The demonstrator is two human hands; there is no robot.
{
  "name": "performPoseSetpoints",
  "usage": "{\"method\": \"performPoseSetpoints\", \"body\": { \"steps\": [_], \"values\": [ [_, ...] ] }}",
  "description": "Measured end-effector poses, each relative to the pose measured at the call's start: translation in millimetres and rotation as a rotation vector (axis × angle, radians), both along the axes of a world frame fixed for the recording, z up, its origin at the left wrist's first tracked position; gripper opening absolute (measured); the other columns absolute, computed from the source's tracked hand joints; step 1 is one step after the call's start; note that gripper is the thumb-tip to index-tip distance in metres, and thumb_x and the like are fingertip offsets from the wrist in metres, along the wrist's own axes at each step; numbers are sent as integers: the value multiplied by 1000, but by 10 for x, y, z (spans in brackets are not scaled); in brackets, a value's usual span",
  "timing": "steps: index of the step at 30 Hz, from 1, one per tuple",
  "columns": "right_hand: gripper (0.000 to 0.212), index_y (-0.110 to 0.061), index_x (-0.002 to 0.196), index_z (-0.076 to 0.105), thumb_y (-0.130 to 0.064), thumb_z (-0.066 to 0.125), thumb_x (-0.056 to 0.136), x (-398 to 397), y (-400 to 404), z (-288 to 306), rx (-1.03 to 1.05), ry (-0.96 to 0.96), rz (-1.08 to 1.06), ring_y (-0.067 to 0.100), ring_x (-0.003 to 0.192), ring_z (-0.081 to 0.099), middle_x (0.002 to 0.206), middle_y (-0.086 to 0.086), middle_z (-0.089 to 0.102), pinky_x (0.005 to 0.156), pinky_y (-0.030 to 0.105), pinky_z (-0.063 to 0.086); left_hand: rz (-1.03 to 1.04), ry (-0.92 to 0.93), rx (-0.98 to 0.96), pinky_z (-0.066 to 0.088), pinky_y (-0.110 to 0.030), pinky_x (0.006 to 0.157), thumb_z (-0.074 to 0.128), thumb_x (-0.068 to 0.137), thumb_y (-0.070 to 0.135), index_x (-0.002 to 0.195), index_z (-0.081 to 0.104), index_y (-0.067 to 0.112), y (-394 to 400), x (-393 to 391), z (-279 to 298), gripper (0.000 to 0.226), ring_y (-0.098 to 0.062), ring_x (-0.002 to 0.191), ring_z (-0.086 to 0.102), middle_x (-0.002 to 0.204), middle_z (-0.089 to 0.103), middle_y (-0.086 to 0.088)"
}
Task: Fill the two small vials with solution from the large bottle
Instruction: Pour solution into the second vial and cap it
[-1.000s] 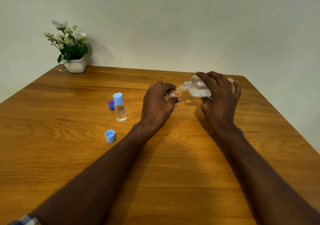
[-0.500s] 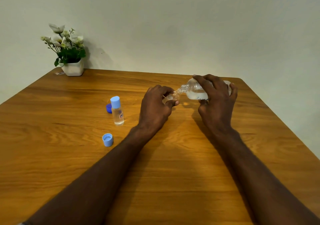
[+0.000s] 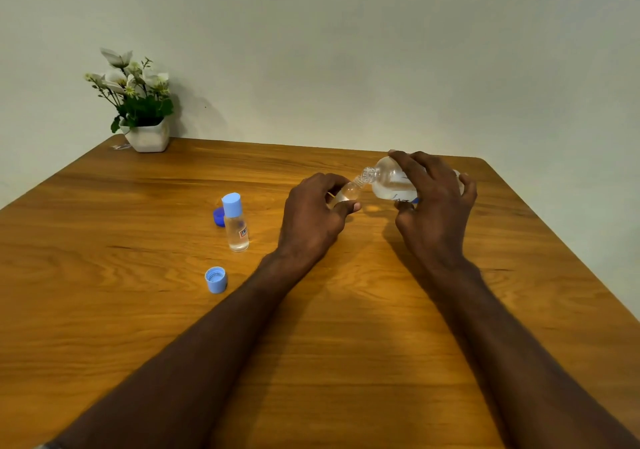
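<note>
Seen from the head camera, a person is working over a wooden tabletop (image 3: 346,362), both forearms reaching forward. The right hand (image 3: 434,206) is holding a clear bottle (image 3: 389,185) tipped nearly on its side, fingers curled over its body in a firm grip, the open neck pointing left and slightly down. The left hand (image 3: 313,213) is gripping a small open vial (image 3: 346,194) between thumb and curled fingers, its mouth meeting the bottle's neck; how full this vial is cannot be told. Both are being held just above the tabletop, toward its far right. To the left, well apart from the hands, a second vial (image 3: 236,223) is standing upright with a light blue cap on and clear liquid inside. A dark blue cap (image 3: 218,216) is lying just behind it, and a loose light blue cap (image 3: 216,279) is sitting open side up nearer the camera. A potted plant (image 3: 138,109) is standing at the far left corner against the wall.
</note>
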State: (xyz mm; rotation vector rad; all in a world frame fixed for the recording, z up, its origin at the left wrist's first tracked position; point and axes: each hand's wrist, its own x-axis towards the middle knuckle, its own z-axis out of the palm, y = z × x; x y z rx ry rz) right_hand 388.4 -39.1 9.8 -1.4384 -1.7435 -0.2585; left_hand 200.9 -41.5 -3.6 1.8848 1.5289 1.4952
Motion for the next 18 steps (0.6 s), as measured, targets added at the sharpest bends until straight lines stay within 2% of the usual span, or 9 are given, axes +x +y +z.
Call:
{"method": "performPoseSetpoints", "body": {
  "steps": [5,10,14,18],
  "values": [
    [89,-36,152,50,-10,85,74,-9,0,-7,-19,24,23,23,141,48,150,-1,56,117,60,29,-30,-46,-2,49,-19,73,86,85,28,113,78,18,-22,4,16,31,-6,90,66,103,76,9],
    [88,-33,154,48,-25,90,77,-54,13,-20,-56,60,49,24,134,55,149,-2,58,111,55,40,-52,-70,12,51,-16,73,86,85,27,113,77,18,-25,21,31,31,-4,90,67,100,75,9],
    [88,-29,153,49,-32,92,76,-110,2,-13,-41,146,116,23,127,60,145,-1,61,99,56,55,-55,-88,11,54,-20,75,86,85,27,117,77,16,-13,24,40,35,-2,91,67,102,76,7],
    [84,-24,150,50,-40,91,79,-160,-57,39,-23,206,166,17,125,60,143,-2,61,95,43,59,-64,-118,28,50,-12,75,85,87,25,119,76,18,-21,16,49,34,5,89,65,104,77,10]
  ]
}}
